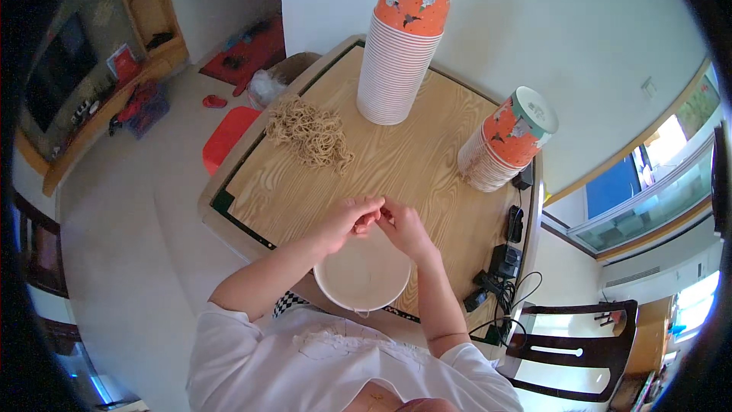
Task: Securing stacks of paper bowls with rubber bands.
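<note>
My left hand (349, 223) and my right hand (406, 229) meet above the far rim of a white paper bucket (364, 278). Both have their fingers pinched together at the tips; whatever is between them is too small or hidden to make out. The bucket stands mouth up at the table's near edge, close to my body, and its inside is visible. A thin loop of string (363, 314) hangs at its near rim. Beyond my left hand lies a tangled heap of tan twine (311, 136).
A tall stack of paper buckets (398, 65), orange and green on top, stands upside down at the table's back. A shorter stack (503, 141) is at the right. Black adapters and cables (503, 263) line the right edge, near a dark chair (572, 351). A red stool (229, 137) is left.
</note>
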Tool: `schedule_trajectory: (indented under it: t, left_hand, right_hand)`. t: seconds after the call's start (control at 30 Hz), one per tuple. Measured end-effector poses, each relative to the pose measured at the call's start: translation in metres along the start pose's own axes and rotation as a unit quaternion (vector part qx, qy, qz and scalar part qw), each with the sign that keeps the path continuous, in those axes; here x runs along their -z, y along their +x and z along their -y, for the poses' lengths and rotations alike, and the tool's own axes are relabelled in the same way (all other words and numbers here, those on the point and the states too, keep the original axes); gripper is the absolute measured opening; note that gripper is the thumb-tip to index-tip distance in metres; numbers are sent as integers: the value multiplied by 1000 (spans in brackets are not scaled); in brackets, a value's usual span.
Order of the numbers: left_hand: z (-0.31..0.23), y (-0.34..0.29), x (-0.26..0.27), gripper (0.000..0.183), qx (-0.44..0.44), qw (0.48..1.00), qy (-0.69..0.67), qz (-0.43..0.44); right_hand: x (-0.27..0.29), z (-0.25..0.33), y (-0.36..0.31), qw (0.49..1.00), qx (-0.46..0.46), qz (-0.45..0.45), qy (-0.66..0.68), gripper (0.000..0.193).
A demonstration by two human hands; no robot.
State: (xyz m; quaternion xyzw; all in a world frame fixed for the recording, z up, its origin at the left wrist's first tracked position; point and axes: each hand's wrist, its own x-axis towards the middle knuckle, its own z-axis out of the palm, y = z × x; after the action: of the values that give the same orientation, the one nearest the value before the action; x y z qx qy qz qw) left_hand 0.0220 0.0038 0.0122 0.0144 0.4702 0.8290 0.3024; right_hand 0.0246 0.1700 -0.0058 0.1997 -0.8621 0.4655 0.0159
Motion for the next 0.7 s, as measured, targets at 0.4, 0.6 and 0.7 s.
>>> schedule_trajectory:
  t: [0.4,0.6,0.7]
  left_hand:
    - [-16,0,36,18,-226,721,655,-9]
    - [-15,-6,30,23,-112,807,580,3]
    - [-2,-5,41,19,-127,843,522,33]
  right_hand:
    - [3,5,2,999,7,42,13,8]
    - [7,-3,6,994,-22,105,23,9]
    - [6,-12,6,987,-41,129,90,9]
